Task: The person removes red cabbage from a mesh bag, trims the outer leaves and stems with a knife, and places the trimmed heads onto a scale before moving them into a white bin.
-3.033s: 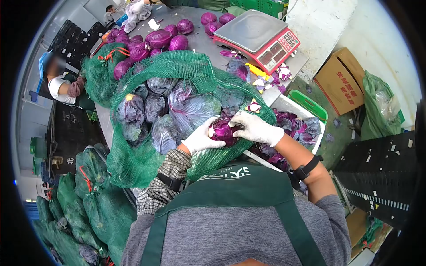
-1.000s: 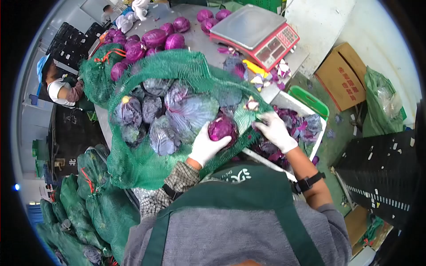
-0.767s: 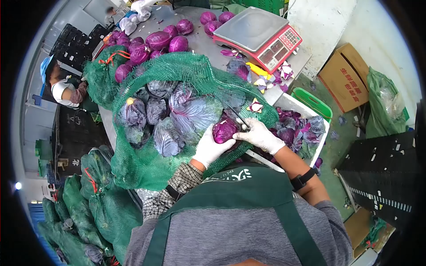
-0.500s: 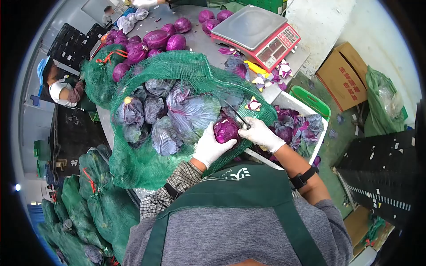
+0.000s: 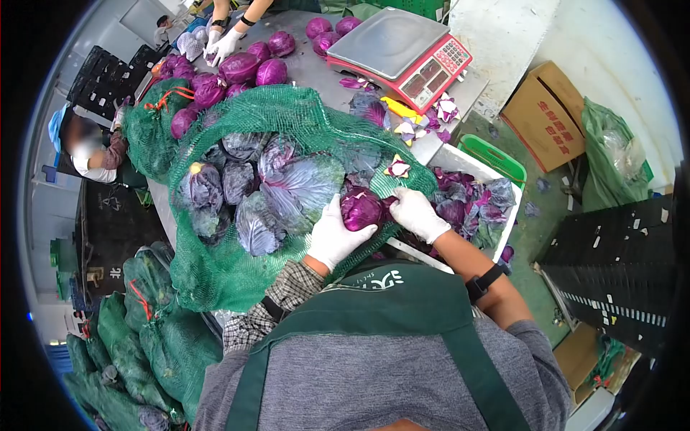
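My gloved left hand [image 5: 333,238] is wrapped round the near left side of a shiny red cabbage [image 5: 361,208]. On the other side, my gloved right hand [image 5: 422,217] pinches a dark outer leaf [image 5: 389,206] at the cabbage's edge. No knife blade shows at my right hand now. Under and beyond both hands spreads an opened green mesh sack [image 5: 248,276]. Several untrimmed cabbages [image 5: 238,181] with dull bluish leaves lie in it, and a big loose leaf [image 5: 302,188] rests just left of the held cabbage.
To the right stands a white bin [image 5: 512,215] of torn leaves, with a green crate [image 5: 492,158] behind. A red scale [image 5: 392,43] and a yellow-handled tool [image 5: 402,109] are on the table. Another person's gloved hands [image 5: 224,47] reach among peeled cabbages [image 5: 238,68]. Filled sacks [image 5: 172,359] stand lower left.
The knife seen in my right hand has gone from sight, and that hand now grips a leaf pulled outward. Another person's hands have come in at the top. The view has shifted slightly.
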### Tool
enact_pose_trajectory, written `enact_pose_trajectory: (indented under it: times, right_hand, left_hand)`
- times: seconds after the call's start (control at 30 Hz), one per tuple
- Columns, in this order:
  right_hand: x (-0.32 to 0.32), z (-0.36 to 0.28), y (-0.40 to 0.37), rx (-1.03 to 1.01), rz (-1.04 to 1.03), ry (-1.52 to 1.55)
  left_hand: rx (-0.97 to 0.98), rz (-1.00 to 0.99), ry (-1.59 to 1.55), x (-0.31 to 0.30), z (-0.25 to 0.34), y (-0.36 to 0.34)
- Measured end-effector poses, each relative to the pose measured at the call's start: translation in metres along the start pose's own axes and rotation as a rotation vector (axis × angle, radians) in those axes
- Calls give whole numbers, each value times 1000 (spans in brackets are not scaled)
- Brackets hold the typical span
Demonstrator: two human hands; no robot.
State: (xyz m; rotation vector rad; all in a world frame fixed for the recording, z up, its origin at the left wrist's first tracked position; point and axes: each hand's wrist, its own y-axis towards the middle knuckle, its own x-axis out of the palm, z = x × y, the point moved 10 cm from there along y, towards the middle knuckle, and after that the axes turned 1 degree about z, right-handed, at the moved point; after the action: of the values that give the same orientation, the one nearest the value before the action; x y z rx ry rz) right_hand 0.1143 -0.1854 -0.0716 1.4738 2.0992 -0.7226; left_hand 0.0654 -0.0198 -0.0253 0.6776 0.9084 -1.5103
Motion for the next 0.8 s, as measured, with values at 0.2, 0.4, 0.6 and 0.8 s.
enact_pose_trajectory:
  times: [0.2,0.4,0.6,0.8]
  right_hand:
    - [-66,62,-18,60,304,-126]
    - [-112,-26,-45,-146,368,-6]
    - [-66,-111,-53,-343,192,121]
    - [-77,-119,-61,-431,291,23]
  left_hand:
    - [-151,-158,-969,25,-58,-5]
    - [56,-36,-1119,-16,-9,-13]
    - [112,122,-947,-44,17,-10]
    - [213,247,-769,-55,23,-11]
